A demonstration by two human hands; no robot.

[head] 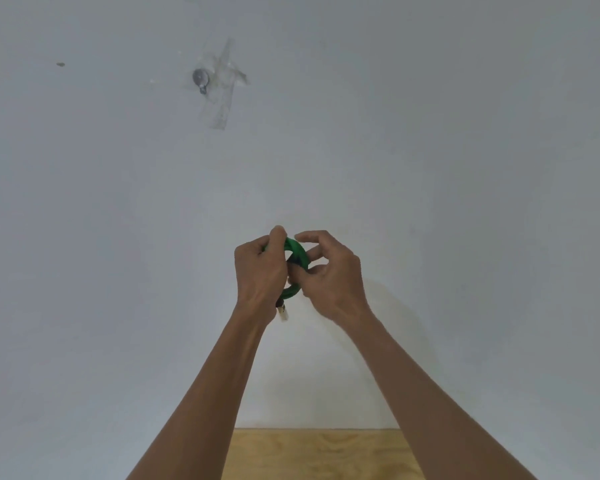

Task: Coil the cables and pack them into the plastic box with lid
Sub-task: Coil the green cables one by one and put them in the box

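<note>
I see both hands raised in front of a pale wall [430, 150], working one green cable [297, 249] wound into a small coil between them. The left hand [260, 271] is clenched around the coil's left side: its thumb lies over the top of the loop and the other fingers [278, 237] curl behind it, so I only see its back and knuckles. The right hand [329, 275] grips the coil's right side more loosely; its forefinger and thumb arch over the top of the loop, the remaining fingers bend in against the lower strands, and small gaps show between them. The coil stands roughly upright, edge towards me, partly hidden by both hands. A short end of the cable hangs out below the left hand and ends in a white plug [282, 311] with a dark collar.

Both forearms are bare and reach up from the bottom edge, converging at the coil, wrists fairly straight. A strip of plywood table [319, 455] shows at the bottom between the arms. On the wall, upper left, a small metal hook [200, 79] sits under crossed strips of clear tape [222, 95]. I can read no writing or brand anywhere.
</note>
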